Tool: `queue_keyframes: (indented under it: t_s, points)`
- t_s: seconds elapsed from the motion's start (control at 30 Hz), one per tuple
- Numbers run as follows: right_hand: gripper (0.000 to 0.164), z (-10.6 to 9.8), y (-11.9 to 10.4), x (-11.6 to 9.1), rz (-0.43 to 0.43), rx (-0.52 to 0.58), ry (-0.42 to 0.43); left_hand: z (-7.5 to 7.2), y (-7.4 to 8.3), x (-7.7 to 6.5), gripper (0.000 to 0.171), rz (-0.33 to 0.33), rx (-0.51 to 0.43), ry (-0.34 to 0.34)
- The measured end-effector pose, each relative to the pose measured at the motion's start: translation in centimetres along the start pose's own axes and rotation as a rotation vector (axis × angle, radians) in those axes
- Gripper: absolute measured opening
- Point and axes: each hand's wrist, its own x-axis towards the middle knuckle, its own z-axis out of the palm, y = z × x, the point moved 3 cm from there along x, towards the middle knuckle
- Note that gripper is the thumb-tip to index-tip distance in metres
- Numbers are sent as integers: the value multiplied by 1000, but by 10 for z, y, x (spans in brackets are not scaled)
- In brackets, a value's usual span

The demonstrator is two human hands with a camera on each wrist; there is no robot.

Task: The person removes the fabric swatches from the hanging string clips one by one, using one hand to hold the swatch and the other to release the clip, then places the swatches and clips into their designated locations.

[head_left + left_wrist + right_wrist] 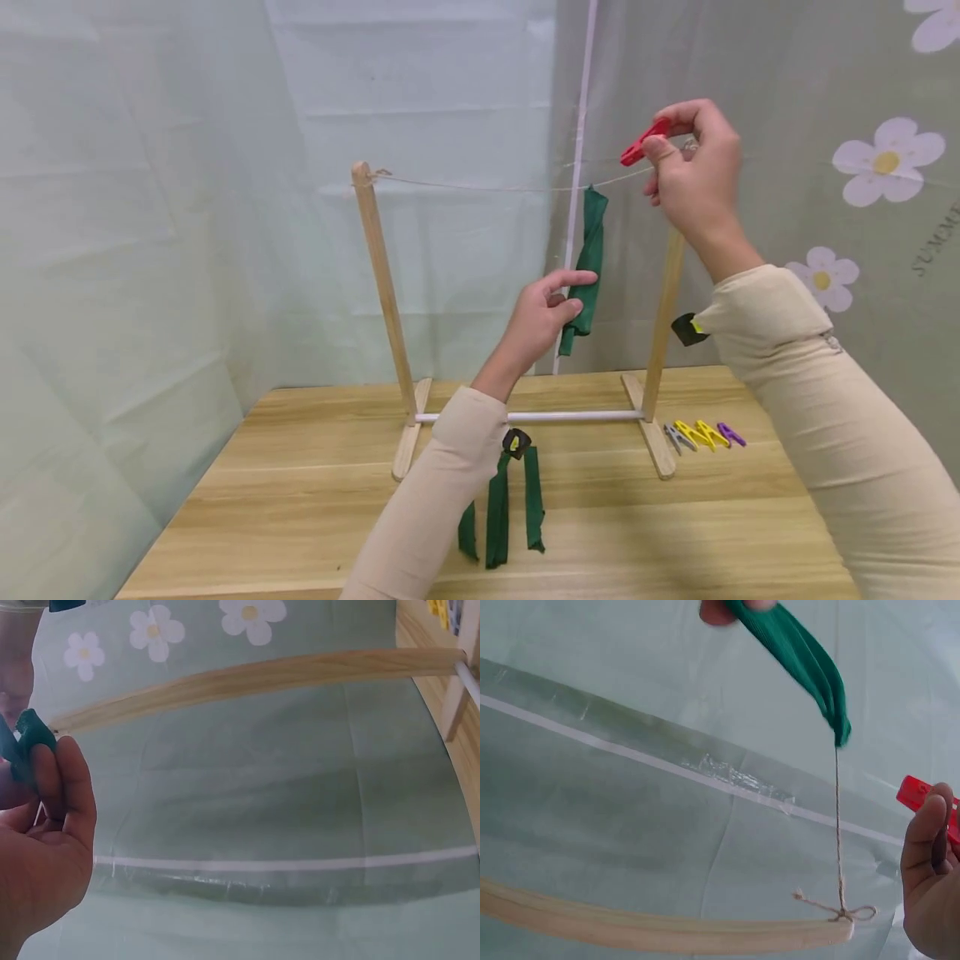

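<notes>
A dark green cloth strip [587, 258] hangs folded over the thin string [480, 188] of a small wooden rack. My left hand [534, 323] pinches the strip low down between thumb and fingers. Green fabric [34, 735] shows between those fingertips in the left wrist view. Just above the string, to the right of the strip, my right hand [697, 171] pinches a red clothespin [643, 143] between thumb and fingers. The clothespin is apart from the cloth. In the right wrist view the strip's top [840, 727] meets the string, which is knotted to the post [705, 935].
On the wooden table [300, 500], several green strips [497, 517] lie in front of the rack, partly behind my left forearm. A row of clothespins [705, 435], grey, yellow and purple, lies beside the rack's right foot [651, 429]. A white bar [570, 416] joins the feet.
</notes>
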Motion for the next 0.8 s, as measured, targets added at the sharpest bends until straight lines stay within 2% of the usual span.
queue_keyframes:
  t_s: [0.17,0.3,0.4,0.5,0.7,0.8]
  points:
    - [21,-13,1,-4,0,137,-24,-5,-5,-10,36,73,20,-18]
    - [20,-22,7,-13,6,330,-44,-7,-9,-19,39,82,28,-32]
    - [21,-32,14,-23,6,394,-56,-8,-11,-25,41,76,39,-40]
    - [21,-45,22,-35,20,362,-63,-9,-14,-30,42,75,41,-45]
    - [21,-75,45,-63,107,128,-65,-12,-25,-41,44,52,19,-50]
    - [25,-89,58,-78,150,54,-78,-15,-31,-50,45,36,14,-49]
